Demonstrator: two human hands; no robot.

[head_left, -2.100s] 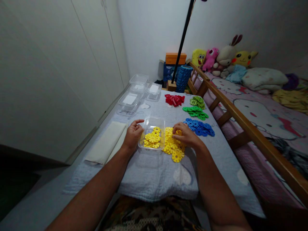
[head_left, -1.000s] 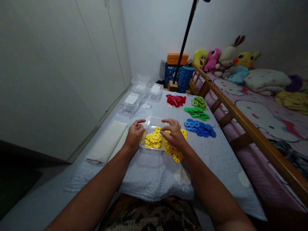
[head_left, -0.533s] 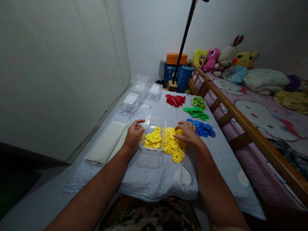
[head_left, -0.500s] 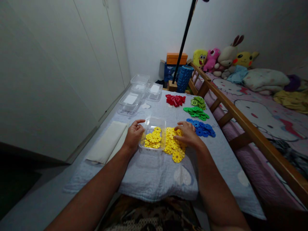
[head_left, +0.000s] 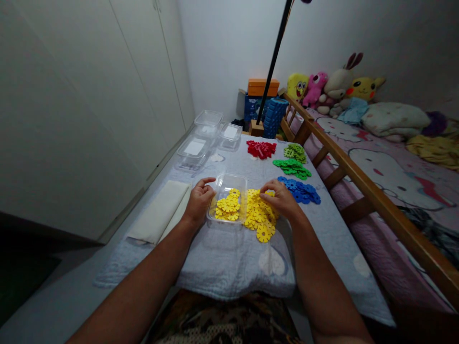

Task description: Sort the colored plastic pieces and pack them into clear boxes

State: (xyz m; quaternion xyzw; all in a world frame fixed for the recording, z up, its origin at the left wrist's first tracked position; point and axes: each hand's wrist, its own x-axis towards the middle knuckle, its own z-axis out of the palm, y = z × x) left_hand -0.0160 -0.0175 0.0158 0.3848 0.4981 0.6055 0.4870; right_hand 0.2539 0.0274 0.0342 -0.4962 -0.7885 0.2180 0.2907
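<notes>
A clear plastic container (head_left: 229, 178) sits in front of me with several yellow flower-shaped plastic discs (head_left: 228, 209) inside. My left hand (head_left: 199, 200) is closed on its left rim, thumb and index finger at the wall. Right beside the container lies a heap of loose yellow discs (head_left: 258, 216). Over the upper part of this heap is my right hand (head_left: 280, 197), its thumb and fingertips pinched together at the yellow discs. The fingers partly hide the disc between them.
Behind the heap lie piles of blue discs (head_left: 300, 190), green discs (head_left: 292, 168), light green discs (head_left: 295, 153) and red pieces (head_left: 261, 149). Clear lidded containers (head_left: 193, 149) stand at the back left. A folded beige cloth (head_left: 158, 212) lies left. A wooden bed rail (head_left: 344, 174) runs along the right.
My right hand's fingers have closed from a spread pose into a pinch at the yellow heap. The left hand and the container stay where they were.
</notes>
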